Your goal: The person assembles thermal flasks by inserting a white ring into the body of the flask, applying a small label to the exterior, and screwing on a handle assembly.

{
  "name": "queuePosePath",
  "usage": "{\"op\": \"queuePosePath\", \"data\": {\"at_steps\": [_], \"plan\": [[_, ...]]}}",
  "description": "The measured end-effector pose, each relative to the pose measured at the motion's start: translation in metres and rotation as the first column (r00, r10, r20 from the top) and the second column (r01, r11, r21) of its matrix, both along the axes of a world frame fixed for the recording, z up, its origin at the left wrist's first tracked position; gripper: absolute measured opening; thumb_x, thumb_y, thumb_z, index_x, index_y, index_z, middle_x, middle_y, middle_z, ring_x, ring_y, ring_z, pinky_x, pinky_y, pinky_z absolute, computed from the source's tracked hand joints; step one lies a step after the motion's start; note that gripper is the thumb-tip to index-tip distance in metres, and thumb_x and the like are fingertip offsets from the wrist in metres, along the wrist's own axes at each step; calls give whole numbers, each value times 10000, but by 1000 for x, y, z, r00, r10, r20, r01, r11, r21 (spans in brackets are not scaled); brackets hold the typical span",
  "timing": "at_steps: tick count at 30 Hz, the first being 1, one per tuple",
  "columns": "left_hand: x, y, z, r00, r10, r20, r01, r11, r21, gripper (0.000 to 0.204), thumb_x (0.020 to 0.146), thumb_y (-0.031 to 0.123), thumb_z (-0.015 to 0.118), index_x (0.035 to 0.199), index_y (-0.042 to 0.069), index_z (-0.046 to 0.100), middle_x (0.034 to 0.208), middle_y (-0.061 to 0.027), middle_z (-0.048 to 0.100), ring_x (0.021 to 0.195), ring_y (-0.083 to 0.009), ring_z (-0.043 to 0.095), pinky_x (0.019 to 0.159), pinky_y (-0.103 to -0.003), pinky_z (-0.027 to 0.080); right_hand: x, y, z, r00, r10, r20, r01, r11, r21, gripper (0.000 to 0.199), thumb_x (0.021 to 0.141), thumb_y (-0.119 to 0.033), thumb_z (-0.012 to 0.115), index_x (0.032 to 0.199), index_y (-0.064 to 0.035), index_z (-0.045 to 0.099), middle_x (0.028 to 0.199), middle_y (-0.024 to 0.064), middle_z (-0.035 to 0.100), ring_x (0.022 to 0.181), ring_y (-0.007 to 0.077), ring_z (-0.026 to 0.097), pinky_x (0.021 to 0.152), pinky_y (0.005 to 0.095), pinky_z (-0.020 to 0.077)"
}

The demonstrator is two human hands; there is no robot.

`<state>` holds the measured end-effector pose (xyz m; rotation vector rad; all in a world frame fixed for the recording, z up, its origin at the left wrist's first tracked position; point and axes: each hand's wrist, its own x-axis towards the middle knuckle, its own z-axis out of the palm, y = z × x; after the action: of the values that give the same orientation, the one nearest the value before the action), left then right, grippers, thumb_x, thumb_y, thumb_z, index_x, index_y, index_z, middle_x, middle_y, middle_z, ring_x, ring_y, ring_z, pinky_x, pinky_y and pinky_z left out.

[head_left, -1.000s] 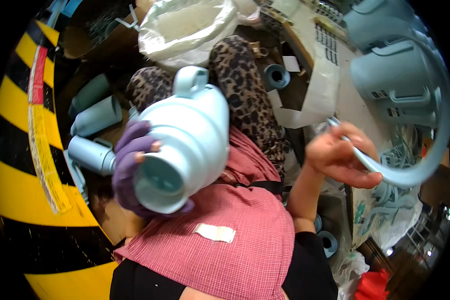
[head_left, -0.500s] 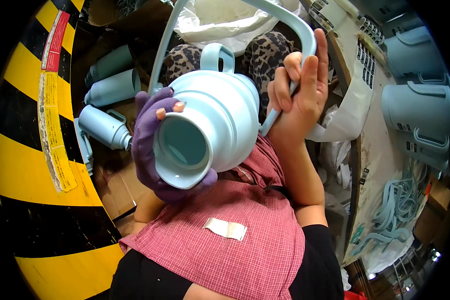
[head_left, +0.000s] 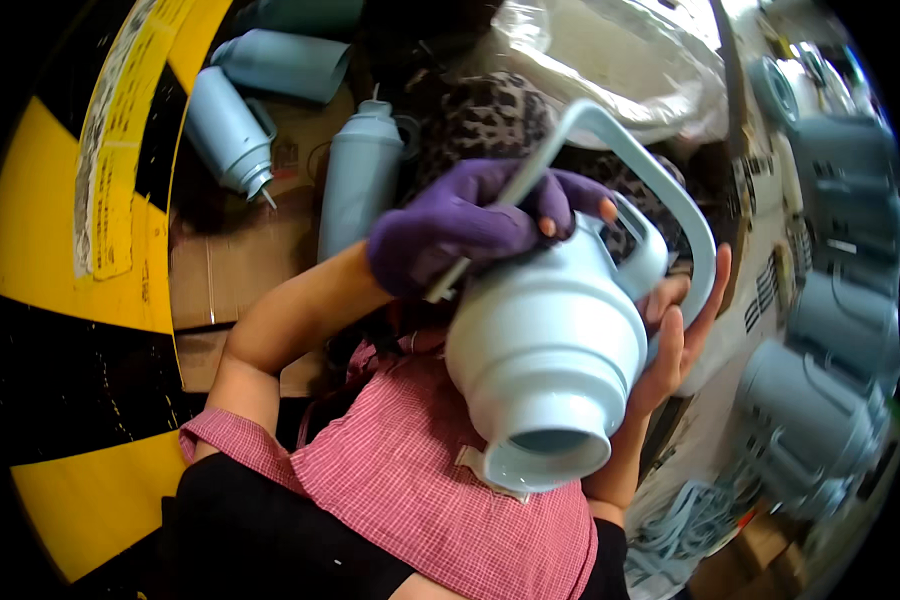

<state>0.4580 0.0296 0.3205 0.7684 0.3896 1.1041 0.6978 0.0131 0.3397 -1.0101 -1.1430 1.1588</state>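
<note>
A pale blue plastic housing sits over the person's lap. The purple-gloved left hand is closed on a curved handle bar above the housing; the bare right hand presses flat on the housing's far side. Seating the bar probably needs steady bracing. Its lower end is hidden behind the housing.

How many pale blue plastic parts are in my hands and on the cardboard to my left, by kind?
Jug-shaped housing, held: 1
Curved handle bar, held: 1
Cylindrical parts on the cardboard: 3
Total: 5
</note>
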Motion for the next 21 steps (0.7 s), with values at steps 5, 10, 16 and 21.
{"op": "queuePosePath", "data": {"at_steps": [5, 10, 16, 21], "plan": [[7, 9, -11, 997, 12, -75, -17, 998, -65, 178, 776, 102, 586, 924, 22, 643, 1275, -182, 632, 1036, -160, 614, 925, -308, 484, -4, -3, -4, 998, 23, -55, -28, 996, -81, 714, 979, -146, 484, 1614, -50, 173, 743, -7, 425, 705, 83, 375, 731, 250, 344], [13, 3, 5, 984, 20, -179, -32, 998, -62, 204, 814, 114, 542, 962, -15, 599, 1251, -162, 575, 1000, -131, 568, 975, -330, 447, -10, -7, -8, 993, -87, 79, 96, 989, -112, 689, 987, -160, 491, 1604, -46, 206, 758, -2, 435, 709, 80, 384, 730, 240, 346], [-8, 1, 2, 787, 581, -209, -217, 578, 786, 207, 872, 151, 582, 988, -16, 626, 1316, -270, 556, 1218, -334, 573, 1022, -466, 461, -21, 0, -3, 965, 137, -222, -8, 866, 501, 630, 989, -358, 560, 1485, -1, 406, 846, 19, 437, 859, 163, 456, 879, 385, 408], [-33, 49, 7, 763, 561, -322, -9, 507, 862, 315, 904, 263, 594, 1101, 19, 621, 1333, -216, 554, 1258, -320, 536, 1072, -475, 416, -33, 41, -2, 992, 128, -7, -115, 916, 385, 571, 1014, -414, 558, 1404, 0, 500, 938, 38, 523, 923, 194, 532, 900, 408, 463]]}}
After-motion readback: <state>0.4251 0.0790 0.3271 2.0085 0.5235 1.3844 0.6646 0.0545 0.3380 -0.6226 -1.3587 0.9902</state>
